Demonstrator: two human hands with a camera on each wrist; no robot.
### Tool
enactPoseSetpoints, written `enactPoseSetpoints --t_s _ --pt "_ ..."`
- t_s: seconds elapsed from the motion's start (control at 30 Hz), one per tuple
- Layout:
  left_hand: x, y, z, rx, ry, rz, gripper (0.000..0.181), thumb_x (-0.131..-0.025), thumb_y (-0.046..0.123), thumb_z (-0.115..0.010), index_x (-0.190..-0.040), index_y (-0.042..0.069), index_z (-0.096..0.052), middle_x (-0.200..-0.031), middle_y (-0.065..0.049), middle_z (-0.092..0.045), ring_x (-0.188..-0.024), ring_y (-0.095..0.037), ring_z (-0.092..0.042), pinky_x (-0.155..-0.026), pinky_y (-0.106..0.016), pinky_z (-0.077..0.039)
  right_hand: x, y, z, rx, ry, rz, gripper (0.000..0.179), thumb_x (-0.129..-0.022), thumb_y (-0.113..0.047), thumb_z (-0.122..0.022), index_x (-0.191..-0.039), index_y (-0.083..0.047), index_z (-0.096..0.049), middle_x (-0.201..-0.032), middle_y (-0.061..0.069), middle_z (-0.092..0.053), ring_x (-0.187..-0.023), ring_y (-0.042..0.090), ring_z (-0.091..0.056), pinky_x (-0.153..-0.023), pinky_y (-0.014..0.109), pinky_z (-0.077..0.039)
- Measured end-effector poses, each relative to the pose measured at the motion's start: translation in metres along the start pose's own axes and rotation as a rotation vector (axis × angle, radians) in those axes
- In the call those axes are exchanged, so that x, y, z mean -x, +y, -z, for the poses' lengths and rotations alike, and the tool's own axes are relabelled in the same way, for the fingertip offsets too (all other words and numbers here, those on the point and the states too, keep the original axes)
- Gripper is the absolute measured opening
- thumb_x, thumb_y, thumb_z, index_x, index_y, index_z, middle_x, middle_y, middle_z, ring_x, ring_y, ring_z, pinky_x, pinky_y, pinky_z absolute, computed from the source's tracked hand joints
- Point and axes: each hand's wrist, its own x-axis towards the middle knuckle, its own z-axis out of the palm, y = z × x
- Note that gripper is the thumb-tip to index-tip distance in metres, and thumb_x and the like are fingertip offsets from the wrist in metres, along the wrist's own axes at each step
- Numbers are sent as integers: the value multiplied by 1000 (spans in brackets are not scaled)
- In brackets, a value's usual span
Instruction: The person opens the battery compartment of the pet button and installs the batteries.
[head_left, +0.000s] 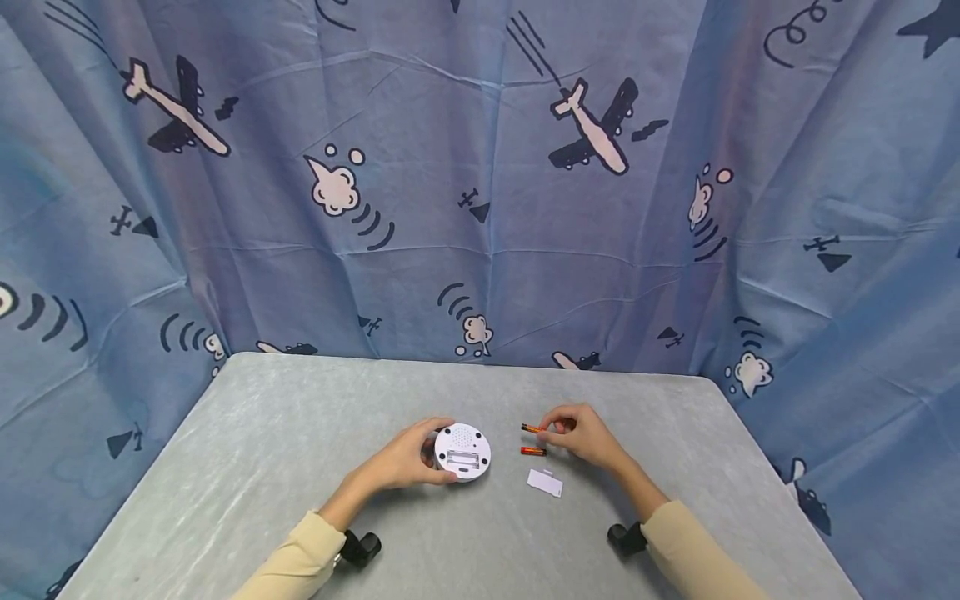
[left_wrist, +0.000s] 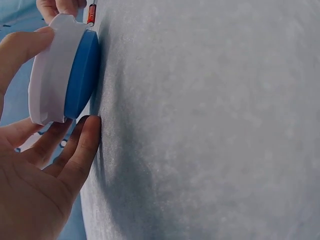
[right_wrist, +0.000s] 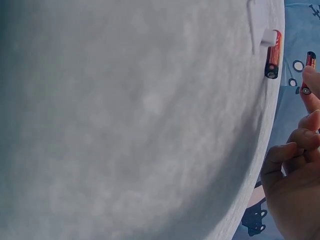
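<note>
A round white device with a blue underside shows its uncovered battery compartment facing up. My left hand grips it by the left side, thumb on the near rim and fingers around the far edge. In the right wrist view a red and black battery is pinched between thumb and forefinger of my right hand, above the table. Just below that hand in the head view, a second battery lies on the table. Nearer to me lies the white battery cover.
The grey table reaches back to a blue patterned curtain. Black wrist mounts sit on both forearms, close over the table.
</note>
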Motion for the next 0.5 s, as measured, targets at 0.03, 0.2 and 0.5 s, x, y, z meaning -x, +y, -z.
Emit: enactPoseSetpoints --t_s 0.03,0.2,0.5 --pt "0 0 0 -3 -2 0 84 -77 21 -91 -144 -6 -48 -123 -11 -58 -88 -13 -61 -74 -27 -53 0 -1 0 -6 -1 0 8 -87 -10 -82 -91 -9 -76 -71 -2 -49 -63 11 -43 -54 23 -33" --pt "0 0 -1 -10 -3 7 87 -76 23 -92 -145 -5 -47 -125 -11 -57 -89 -13 -60 -76 -28 -53 1 -7 -3 -35 -5 12 8 -87 -9 -82 -92 -7 -76 -70 -2 -48 -61 11 -41 -52 23 -32" --pt "-1 -3 -2 -35 8 12 89 -75 27 -93 -145 -4 -47 -130 -13 -57 -94 -15 -59 -80 -30 -52 -2 -13 -10 -64 -30 34 8 -87 -8 -82 -92 -4 -75 -69 -2 -47 -62 10 -42 -54 21 -33"
